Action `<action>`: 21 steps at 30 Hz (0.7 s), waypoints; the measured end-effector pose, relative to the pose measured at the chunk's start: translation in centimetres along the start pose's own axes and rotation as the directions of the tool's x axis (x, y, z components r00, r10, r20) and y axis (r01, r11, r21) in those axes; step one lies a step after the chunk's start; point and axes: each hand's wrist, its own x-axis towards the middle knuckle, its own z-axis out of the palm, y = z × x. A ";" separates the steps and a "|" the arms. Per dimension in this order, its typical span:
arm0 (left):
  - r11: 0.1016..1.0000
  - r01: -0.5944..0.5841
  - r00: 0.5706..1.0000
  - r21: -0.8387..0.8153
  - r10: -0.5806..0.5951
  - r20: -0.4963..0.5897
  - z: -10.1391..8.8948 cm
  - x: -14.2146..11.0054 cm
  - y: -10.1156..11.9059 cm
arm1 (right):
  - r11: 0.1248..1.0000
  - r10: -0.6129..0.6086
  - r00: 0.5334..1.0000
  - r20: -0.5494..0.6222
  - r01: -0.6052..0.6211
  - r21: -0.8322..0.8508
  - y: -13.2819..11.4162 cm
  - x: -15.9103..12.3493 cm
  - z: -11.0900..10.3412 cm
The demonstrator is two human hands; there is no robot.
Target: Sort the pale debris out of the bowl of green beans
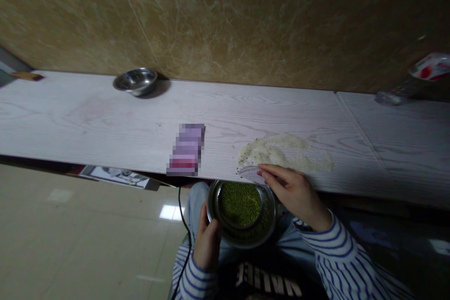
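My left hand [206,239] grips the left rim of a steel bowl [270,227], its thumb on the near side. The bowl sits over my lap, just below the table edge, with green mung beans [241,202] inside. My right hand [295,192] pinches a thin, clear, round plastic lid [251,173] between thumb and fingers, at the table's front edge above the bowl. Beside the lid lies a spread of white rice-like grains [291,147], with dark specks mixed in at its left end.
A phone-like pixelated object [186,150] lies left of the grains. An open steel bowl [136,82] stands near the wall. At the far right, a clear plastic bottle [404,86] lies on the table [87,126]. A black cable [184,220] hangs beside my left arm.
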 end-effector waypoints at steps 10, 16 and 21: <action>1.000 0.007 0.999 -0.004 -0.007 -0.036 0.0 0.1 0.1 | 0.998 0.055 0.998 -0.027 -0.054 0.036 0.5 0.4 0.2; 1.000 0.014 0.997 -0.025 -0.016 -0.070 0.2 0.0 0.3 | 1.000 0.018 0.999 -0.052 -0.017 0.015 0.2 0.8 0.8; 1.000 0.006 0.999 -0.022 -0.006 -0.041 -0.2 0.0 0.4 | 1.000 -0.022 0.999 -0.040 0.022 -0.011 -0.1 1.2 1.0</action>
